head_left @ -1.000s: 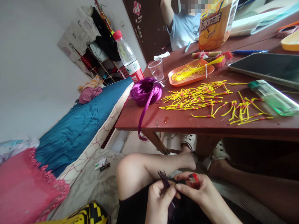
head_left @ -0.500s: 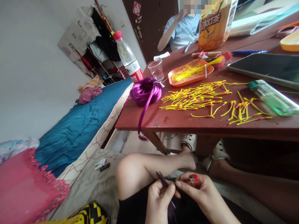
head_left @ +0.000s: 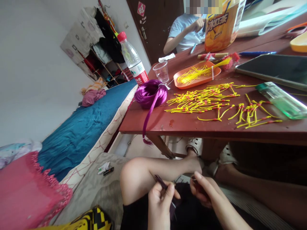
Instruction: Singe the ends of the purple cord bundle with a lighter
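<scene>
Above my lap, my left hand [head_left: 161, 195] pinches a bundle of dark purple cords [head_left: 161, 181] between thumb and fingers. The cords' cut ends stick up past the fingers, and the rest hangs below over black cloth. To its right, apart from it, my right hand [head_left: 203, 190] is closed around a red lighter, with the thumb up at its metal top; the fingers hide most of it. On the table ahead lie many short yellow cords with red knots [head_left: 203, 99] and a coil of shiny purple cord [head_left: 151, 94], its tail drooping over the edge.
The red-brown table [head_left: 182, 126] also carries an orange tray [head_left: 192, 84] with yellow cords, a green lighter [head_left: 283, 99], a phone [head_left: 275, 70], a plastic cup [head_left: 161, 72], a water bottle [head_left: 133, 59] and an iced-tea bottle [head_left: 222, 28]. Another person [head_left: 184, 32] sits across. A bed [head_left: 88, 127] stands left.
My right hand has drawn away from the left, turning so its thumb is up on the lighter. My left hand has shifted slightly left with the cords. The other person's hand has come down.
</scene>
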A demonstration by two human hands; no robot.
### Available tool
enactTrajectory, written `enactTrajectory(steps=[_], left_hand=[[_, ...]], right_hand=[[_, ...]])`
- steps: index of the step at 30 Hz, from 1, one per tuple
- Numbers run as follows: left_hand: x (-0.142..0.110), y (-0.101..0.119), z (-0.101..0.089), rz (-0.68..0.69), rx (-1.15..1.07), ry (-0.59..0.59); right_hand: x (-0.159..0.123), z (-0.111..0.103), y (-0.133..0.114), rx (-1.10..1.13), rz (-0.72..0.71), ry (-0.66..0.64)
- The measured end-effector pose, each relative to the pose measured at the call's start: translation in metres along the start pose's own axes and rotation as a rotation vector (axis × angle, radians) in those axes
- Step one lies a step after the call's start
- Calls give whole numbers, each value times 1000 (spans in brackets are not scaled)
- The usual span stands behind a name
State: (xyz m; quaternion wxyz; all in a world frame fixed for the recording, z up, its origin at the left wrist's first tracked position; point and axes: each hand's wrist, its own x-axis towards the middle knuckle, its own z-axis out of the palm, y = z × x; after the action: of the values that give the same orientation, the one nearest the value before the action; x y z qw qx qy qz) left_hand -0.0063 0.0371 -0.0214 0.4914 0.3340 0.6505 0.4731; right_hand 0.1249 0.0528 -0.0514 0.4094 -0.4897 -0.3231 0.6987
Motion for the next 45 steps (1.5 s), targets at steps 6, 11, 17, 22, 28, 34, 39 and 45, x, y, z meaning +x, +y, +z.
enactTrajectory(steps=[6,11,17,22,28,34,39,45], left_hand=[[-3,2,2,40,14,30],[-5,5,3,60,76,34],[-3,3,0,51,125,8],[-1,2,-1,14,109,-75],[1,0,0,33,88,-56],[2,1,1,74,170,-99],[0,0,5,158,202,-42],[0,2,3,78,254,-164]], right_hand=[[5,-3,2,-224,78,43],[9,-4,4,-264,40,-9],[5,-6,1,-150,8,-7],[7,4,-3,73,-105,-177],[-1,11,1,34,-203,-122],[-5,7,-3,-179,-286,-191],[3,6,-6,-29,-205,-161],[5,6,-1,20,-175,-194]])
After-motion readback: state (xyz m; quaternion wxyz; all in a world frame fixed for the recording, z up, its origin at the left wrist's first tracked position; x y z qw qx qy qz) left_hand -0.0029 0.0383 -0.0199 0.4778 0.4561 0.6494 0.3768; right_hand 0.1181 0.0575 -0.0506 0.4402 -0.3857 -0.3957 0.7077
